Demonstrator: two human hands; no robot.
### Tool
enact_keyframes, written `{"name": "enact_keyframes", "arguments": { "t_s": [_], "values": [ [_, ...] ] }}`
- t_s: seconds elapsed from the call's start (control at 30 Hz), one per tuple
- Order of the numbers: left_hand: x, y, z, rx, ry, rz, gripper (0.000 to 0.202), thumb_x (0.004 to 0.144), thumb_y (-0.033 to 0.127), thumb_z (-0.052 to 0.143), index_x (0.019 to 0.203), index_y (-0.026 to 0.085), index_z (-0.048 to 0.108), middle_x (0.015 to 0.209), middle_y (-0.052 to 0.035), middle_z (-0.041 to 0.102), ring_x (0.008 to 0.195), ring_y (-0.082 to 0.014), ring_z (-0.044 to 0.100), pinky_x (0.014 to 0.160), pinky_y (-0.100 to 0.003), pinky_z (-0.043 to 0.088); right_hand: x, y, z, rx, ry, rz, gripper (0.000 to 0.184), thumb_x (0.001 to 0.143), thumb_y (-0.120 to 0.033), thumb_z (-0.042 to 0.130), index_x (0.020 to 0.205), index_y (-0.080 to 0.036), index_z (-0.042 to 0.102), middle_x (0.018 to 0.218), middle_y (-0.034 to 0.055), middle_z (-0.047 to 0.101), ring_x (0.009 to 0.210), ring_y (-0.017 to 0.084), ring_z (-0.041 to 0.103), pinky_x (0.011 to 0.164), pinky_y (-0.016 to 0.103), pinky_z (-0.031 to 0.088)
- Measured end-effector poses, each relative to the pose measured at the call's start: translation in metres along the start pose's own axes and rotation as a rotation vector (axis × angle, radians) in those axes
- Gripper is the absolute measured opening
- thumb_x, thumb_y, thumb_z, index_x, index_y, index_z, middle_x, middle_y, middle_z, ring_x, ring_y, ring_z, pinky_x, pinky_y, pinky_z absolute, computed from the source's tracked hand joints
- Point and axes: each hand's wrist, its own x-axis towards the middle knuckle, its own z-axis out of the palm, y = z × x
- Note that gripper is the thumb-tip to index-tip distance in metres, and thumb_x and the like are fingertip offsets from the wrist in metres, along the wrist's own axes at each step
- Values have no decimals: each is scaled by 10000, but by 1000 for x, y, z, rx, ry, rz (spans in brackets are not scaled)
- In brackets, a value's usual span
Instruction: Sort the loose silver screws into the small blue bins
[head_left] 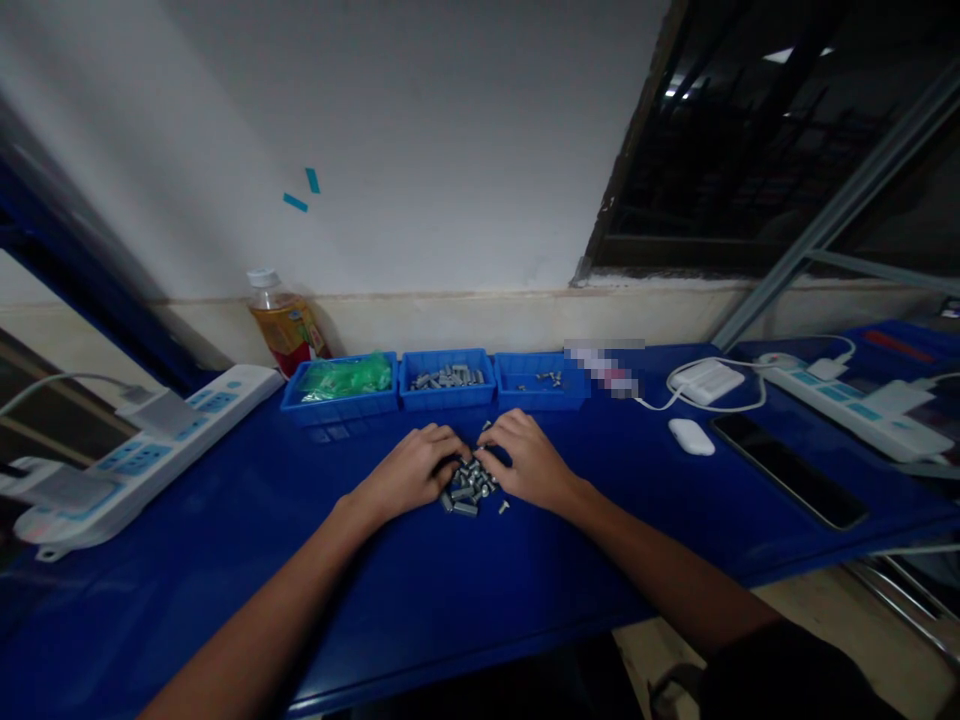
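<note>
A small heap of metal standoffs [463,493] and screws lies on the blue table. From the left, my left hand [411,470] reaches into the heap, its fingers curled and close together. My right hand [534,465] bends over the heap's right side, thumb and fingertips drawn in near the left fingertips. Whatever either hand pinches is too small or hidden to name. One loose screw [504,507] lies just below the right hand. Behind the hands, the middle blue bin [448,400] holds several standoffs, and the right blue bin [536,401] holds several screws.
The left blue bin [341,405] contains green plastic bags. A drink bottle [289,325] stands behind it. Power strips [169,440] lie at both sides. Toward the right are a white charger with cable [705,382], an earbud case [691,437] and a phone [789,470].
</note>
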Motion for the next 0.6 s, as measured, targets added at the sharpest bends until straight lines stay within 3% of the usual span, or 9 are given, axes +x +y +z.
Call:
{"name": "enact_keyframes", "arguments": {
  "t_s": [0.17,0.3,0.43,0.53,0.6],
  "values": [
    [2,-4,6,-61,49,-66,120,880,264,513,922,200,607,951,-40,601,896,-191,523,835,-339,398,1,-1,-2,14,-18,-9,45,827,-222,593,854,-185,592,829,40,598,881,196,491,767,327,372],
    [5,0,10,-204,146,-95,203,926,295,430,867,183,589,907,-41,608,872,-180,527,811,-322,397,3,-5,0,7,-44,-39,116,834,-238,589,938,-187,583,866,50,600,878,203,490,757,330,366],
    [8,5,8,-311,194,-71,232,935,299,413,863,172,593,900,-40,617,874,-170,540,825,-314,391,5,-6,0,-16,-15,-78,70,843,-209,556,906,-181,567,831,45,594,833,194,493,733,320,362],
    [8,2,6,-289,211,-92,238,944,280,389,961,177,603,938,-43,629,900,-172,539,846,-324,383,9,4,-7,-54,52,-84,73,850,-251,556,872,-183,566,817,42,599,831,194,503,731,319,361],
    [7,-2,6,-207,191,-105,236,932,276,420,1084,211,589,1014,-43,622,948,-186,524,868,-349,366,14,19,-15,-146,165,-1,123,865,-304,548,861,-184,578,827,50,607,854,208,505,753,334,357]
  ]
}}
